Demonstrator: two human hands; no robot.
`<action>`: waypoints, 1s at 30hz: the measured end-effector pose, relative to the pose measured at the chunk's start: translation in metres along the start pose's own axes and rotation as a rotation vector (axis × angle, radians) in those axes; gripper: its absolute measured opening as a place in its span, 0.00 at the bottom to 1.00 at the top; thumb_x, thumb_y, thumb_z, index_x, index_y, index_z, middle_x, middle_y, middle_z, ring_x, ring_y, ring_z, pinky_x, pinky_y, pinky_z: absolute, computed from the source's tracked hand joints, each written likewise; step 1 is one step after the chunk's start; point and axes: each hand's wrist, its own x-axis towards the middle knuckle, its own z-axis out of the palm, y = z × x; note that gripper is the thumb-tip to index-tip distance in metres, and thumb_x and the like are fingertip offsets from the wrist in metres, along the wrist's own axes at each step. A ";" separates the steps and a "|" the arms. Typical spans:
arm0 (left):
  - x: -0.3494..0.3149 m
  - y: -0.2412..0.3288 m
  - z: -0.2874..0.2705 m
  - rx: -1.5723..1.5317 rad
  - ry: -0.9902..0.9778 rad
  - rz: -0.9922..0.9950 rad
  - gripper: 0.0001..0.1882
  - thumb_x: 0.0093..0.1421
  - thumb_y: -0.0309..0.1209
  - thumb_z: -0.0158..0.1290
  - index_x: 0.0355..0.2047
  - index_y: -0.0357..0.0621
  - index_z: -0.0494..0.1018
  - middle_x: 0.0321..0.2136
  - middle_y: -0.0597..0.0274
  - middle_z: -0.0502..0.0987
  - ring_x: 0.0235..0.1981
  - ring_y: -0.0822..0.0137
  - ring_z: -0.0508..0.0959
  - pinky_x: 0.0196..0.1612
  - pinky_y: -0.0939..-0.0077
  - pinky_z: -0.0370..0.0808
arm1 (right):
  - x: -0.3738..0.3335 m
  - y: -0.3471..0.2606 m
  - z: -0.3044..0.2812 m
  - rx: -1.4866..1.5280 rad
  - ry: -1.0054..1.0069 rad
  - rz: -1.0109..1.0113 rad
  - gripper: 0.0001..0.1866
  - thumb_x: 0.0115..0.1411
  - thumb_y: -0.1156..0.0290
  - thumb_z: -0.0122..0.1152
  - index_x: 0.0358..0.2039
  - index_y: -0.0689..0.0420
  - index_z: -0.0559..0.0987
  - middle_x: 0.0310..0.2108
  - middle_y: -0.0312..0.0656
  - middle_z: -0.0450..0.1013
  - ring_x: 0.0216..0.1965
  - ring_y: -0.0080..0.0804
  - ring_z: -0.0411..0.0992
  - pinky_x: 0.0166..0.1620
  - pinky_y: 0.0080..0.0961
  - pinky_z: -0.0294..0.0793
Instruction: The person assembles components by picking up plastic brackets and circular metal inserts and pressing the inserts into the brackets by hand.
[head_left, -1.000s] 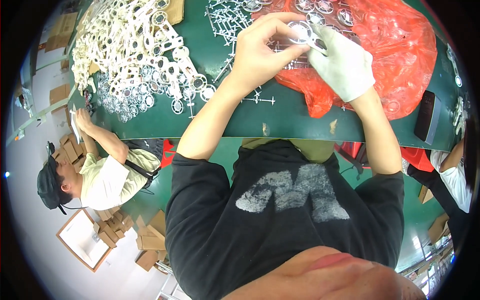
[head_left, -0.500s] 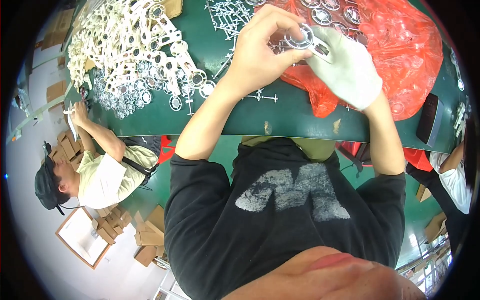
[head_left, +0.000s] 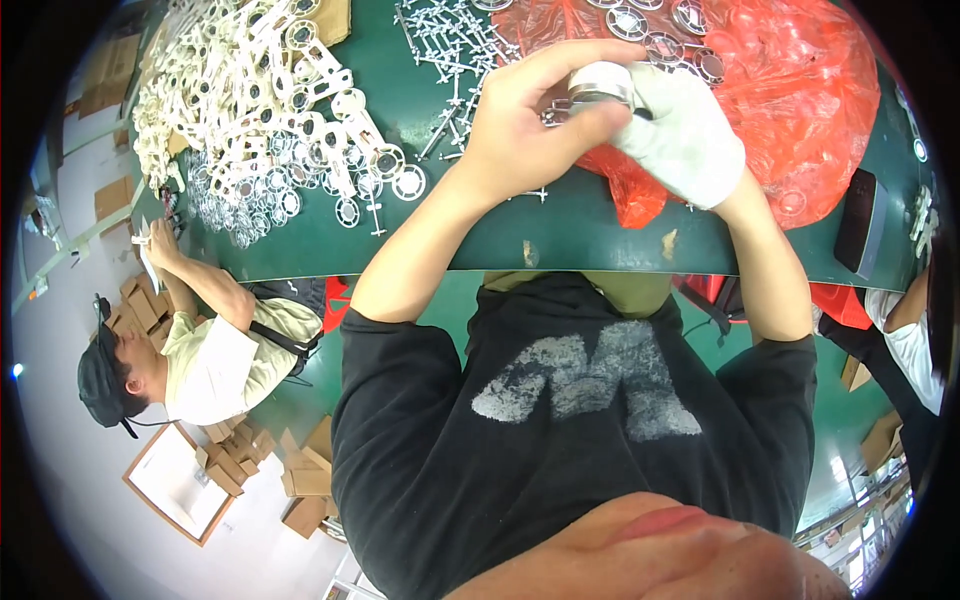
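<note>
A pale plastic part with a round ring end (head_left: 601,80) is held up between my two hands above the table, its ring now seen from the side. My bare left hand (head_left: 540,125) curls round it, with the thumb pressed near its lower edge. On the other side my right hand (head_left: 690,135), in a white glove, grips the same part; its fingertips are largely hidden. Behind the hands lies a red plastic bag (head_left: 800,110), with several ringed grey discs (head_left: 664,47) on it. Thin grey cross-shaped pieces (head_left: 455,45) lie just beyond my left hand.
A large heap of cream plastic parts (head_left: 240,70) covers the green table's (head_left: 440,235) left side, with clear ringed discs (head_left: 245,195) beside it. A dark box-shaped object (head_left: 858,222) stands at the right. One co-worker (head_left: 215,350) works at left, another (head_left: 905,340) at far right.
The part has been turned from showing its round face to showing its side. My left hand has shifted slightly down, its fingers now reaching over the part. The gloved hand has moved slightly left.
</note>
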 end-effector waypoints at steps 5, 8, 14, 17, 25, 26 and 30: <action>0.001 -0.006 0.004 -0.317 0.133 0.049 0.17 0.60 0.21 0.62 0.51 0.30 0.77 0.53 0.49 0.79 0.53 0.62 0.80 0.56 0.69 0.79 | -0.001 0.000 0.008 -0.342 0.056 -0.026 0.13 0.65 0.53 0.59 0.44 0.45 0.81 0.31 0.43 0.79 0.32 0.48 0.79 0.34 0.40 0.79; -0.002 -0.005 0.003 -0.267 0.144 0.036 0.16 0.60 0.20 0.62 0.48 0.30 0.78 0.52 0.49 0.80 0.52 0.62 0.81 0.55 0.69 0.79 | -0.003 -0.003 0.012 -0.347 0.148 -0.050 0.13 0.65 0.53 0.59 0.41 0.46 0.82 0.29 0.42 0.79 0.30 0.47 0.79 0.32 0.40 0.79; 0.004 -0.009 -0.002 -0.246 0.132 0.009 0.14 0.61 0.23 0.63 0.47 0.32 0.79 0.50 0.52 0.81 0.50 0.63 0.81 0.54 0.70 0.79 | 0.005 -0.002 0.008 -0.384 0.080 -0.041 0.18 0.64 0.49 0.61 0.38 0.51 0.82 0.28 0.44 0.79 0.30 0.47 0.79 0.33 0.40 0.79; 0.015 -0.003 -0.019 -0.051 0.094 0.028 0.13 0.62 0.25 0.60 0.47 0.37 0.80 0.42 0.58 0.81 0.43 0.65 0.82 0.49 0.71 0.79 | 0.010 0.000 0.002 -0.216 -0.078 0.135 0.21 0.63 0.48 0.61 0.40 0.54 0.81 0.30 0.47 0.79 0.32 0.48 0.79 0.35 0.40 0.78; 0.071 0.006 -0.138 -0.373 0.283 -0.488 0.13 0.71 0.39 0.53 0.45 0.44 0.78 0.38 0.66 0.82 0.38 0.72 0.80 0.41 0.76 0.78 | 0.005 -0.011 -0.002 -0.268 0.034 0.271 0.24 0.65 0.53 0.58 0.56 0.52 0.77 0.38 0.40 0.81 0.40 0.39 0.80 0.45 0.33 0.77; 0.078 0.008 -0.143 -0.438 0.527 -0.515 0.15 0.71 0.39 0.53 0.50 0.43 0.76 0.43 0.61 0.81 0.45 0.68 0.80 0.46 0.71 0.79 | 0.003 -0.005 -0.001 -0.250 0.037 0.262 0.24 0.65 0.53 0.58 0.56 0.53 0.77 0.38 0.40 0.81 0.41 0.39 0.79 0.46 0.33 0.76; 0.081 -0.017 -0.174 -0.019 0.692 -0.361 0.22 0.71 0.40 0.53 0.57 0.37 0.71 0.46 0.57 0.81 0.48 0.64 0.81 0.48 0.67 0.79 | 0.006 -0.007 0.000 -0.243 0.033 0.267 0.23 0.65 0.54 0.57 0.55 0.54 0.78 0.40 0.44 0.81 0.44 0.42 0.80 0.49 0.33 0.75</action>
